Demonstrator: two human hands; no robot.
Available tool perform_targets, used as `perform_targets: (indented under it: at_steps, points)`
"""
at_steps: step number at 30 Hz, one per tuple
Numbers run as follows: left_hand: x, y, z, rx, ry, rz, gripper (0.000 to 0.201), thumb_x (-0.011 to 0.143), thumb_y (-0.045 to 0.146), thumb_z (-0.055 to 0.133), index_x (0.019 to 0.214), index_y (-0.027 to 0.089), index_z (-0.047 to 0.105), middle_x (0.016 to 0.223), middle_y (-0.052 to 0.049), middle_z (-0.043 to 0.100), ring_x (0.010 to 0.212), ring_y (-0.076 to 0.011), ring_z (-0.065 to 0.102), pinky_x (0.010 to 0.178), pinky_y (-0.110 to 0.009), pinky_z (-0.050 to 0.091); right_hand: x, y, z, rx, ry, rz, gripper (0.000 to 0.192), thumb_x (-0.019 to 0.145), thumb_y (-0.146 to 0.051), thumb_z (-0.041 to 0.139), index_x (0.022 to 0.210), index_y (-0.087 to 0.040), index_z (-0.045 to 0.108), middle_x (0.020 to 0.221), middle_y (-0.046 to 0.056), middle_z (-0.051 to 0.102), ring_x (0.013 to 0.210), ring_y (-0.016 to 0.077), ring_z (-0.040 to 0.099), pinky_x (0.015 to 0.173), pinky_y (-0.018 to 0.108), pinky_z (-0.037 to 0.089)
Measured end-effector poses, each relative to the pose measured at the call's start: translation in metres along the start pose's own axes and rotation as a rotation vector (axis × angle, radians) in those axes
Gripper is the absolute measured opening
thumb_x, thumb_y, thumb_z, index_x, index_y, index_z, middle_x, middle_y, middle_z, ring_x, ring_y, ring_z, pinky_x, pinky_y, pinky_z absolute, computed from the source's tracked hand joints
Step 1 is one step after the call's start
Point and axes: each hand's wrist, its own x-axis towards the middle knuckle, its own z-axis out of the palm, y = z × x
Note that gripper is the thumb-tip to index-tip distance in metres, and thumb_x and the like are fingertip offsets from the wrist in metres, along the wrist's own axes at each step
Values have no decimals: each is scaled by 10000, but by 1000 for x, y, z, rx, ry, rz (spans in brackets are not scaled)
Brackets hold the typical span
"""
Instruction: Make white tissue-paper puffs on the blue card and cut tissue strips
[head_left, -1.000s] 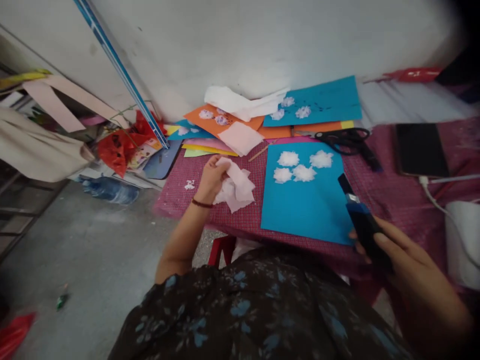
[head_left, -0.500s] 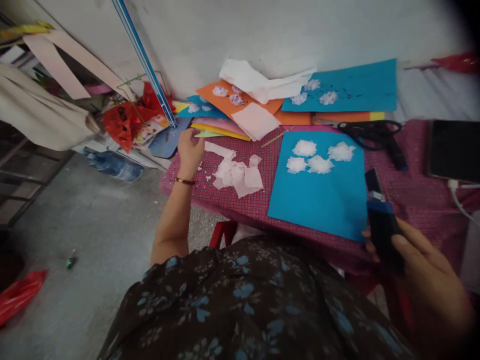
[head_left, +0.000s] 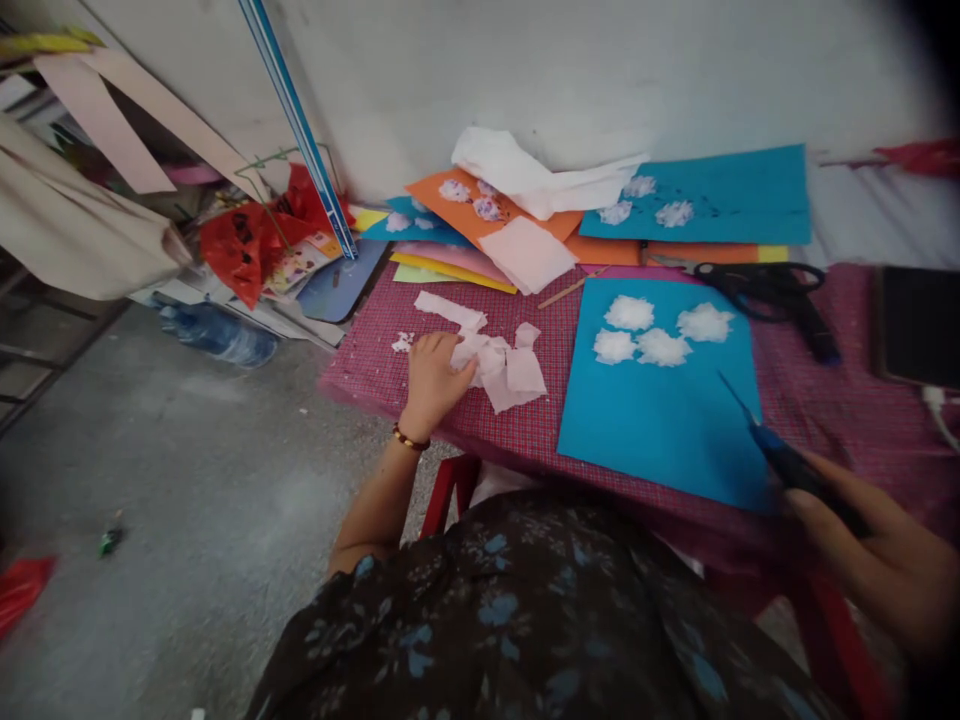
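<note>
My left hand (head_left: 433,375) rests on a pile of white tissue pieces (head_left: 501,358) on the red checked tablecloth (head_left: 517,425), fingers touching the nearest piece. My right hand (head_left: 877,545) grips a dark tool with a blue band and a thin pointed tip (head_left: 780,455), held over the near right corner of a blue paper sheet (head_left: 660,410). Several white tissue puffs (head_left: 652,330) sit on the upper part of that sheet.
Black scissors (head_left: 765,285) and a dark phone (head_left: 919,325) lie at the right. Stacked coloured papers (head_left: 480,235), white tissue (head_left: 525,175) and another blue sheet (head_left: 712,195) lie against the wall. A red bag (head_left: 251,240), a blue pole (head_left: 300,125) and clutter are left; concrete floor below.
My left hand let the tissue pile drop, reached to the table's far left edge, then came back onto the pile. The tool in my right hand turned so its edge shows thin.
</note>
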Motion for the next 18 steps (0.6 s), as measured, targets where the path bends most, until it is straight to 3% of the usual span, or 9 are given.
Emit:
perform_targets:
  at_steps: [2,5,7,10,14,16,18]
  points:
    - [-3,5,3,-13,-9,31,227,810,247,681,1026,179,665,1058,-111,694,1028,-287,605,934,-427,441,1,-10,1,-95,-2,-16,592,822,-631,554,1376,-421,549,1068,95,719,623,290,649,755,524,547]
    - [-5,14,3,-124,-86,150,232,833,162,605,1056,184,664,1081,-98,690,1052,-265,601,963,-417,454,2,-20,6,-185,49,-112,635,850,-586,533,1409,-285,554,1202,151,674,857,341,687,867,535,527]
    - [-4,19,4,-153,-206,273,366,828,92,561,1169,195,645,1225,-108,656,1167,-270,565,1025,-433,434,3,-23,10,-233,112,-197,627,871,-555,519,1394,-215,576,1188,171,670,983,365,670,905,523,516]
    - [5,25,13,-131,-332,413,528,835,16,500,1298,248,604,1458,-99,522,1352,-285,440,1125,-495,348,6,-24,14,-325,165,-278,592,904,-503,515,1381,-159,589,1136,192,677,1016,368,657,930,497,505]
    - [25,31,24,-196,-342,477,253,874,96,551,1002,227,724,1437,-91,549,1363,-299,433,1155,-533,298,12,-20,15,-382,168,-321,561,918,-463,524,1372,-142,595,1070,194,681,953,349,664,900,490,512]
    - [34,40,21,-278,-307,495,126,878,157,586,842,193,701,1343,-113,613,1295,-293,499,1117,-509,348,16,-18,14,-410,172,-364,524,923,-452,517,1336,-147,621,1073,184,681,982,344,656,929,510,494]
    - [40,53,12,-390,-236,477,125,881,188,595,769,188,648,1193,-105,680,1166,-258,583,1031,-452,423,16,-20,12,-391,210,-389,489,925,-444,520,1297,-151,641,1128,181,668,1064,346,630,982,528,460]
